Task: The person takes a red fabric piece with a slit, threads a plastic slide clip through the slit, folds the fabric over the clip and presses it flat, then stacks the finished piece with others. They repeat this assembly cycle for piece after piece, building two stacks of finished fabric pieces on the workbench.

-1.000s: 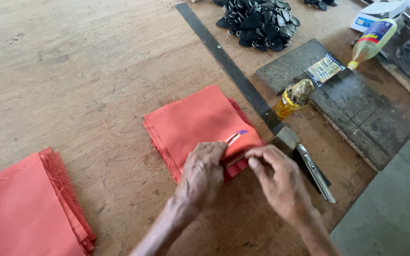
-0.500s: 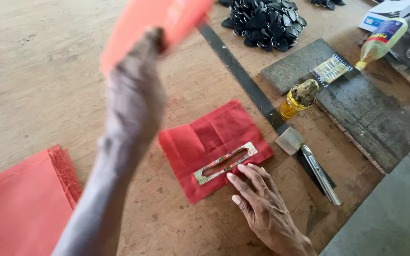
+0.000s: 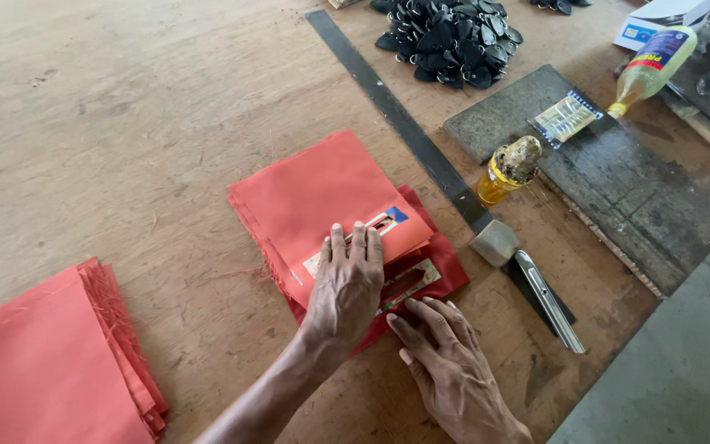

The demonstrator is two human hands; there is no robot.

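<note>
We see the left hand (image 3: 345,288) lying flat, fingers close together and stretched forward, on the upper sheet of orange-red woven cloth (image 3: 322,197); that flat pressure looks meant to keep the sheet from sliding on the stack beneath. Just past its fingertips a slim pale strip with a blue end (image 3: 380,222) lies on the cloth. The right hand (image 3: 449,370) rests palm down with fingers slightly spread on the darker red cloth layer (image 3: 445,267), and just ahead of its fingertips sits a flat pale rectangular template with a slot (image 3: 408,284), which we judge the hand is steadying in place. Neither hand pinches anything. Beyond the right fingers, a small grey block (image 3: 495,242), a metal utility knife (image 3: 548,300) and a long dark steel ruler (image 3: 396,115) lie within reach on the worn wooden table (image 3: 125,107). Well left of the left hand a second pile of orange-red cloth squares (image 3: 43,362) waits apart
</note>
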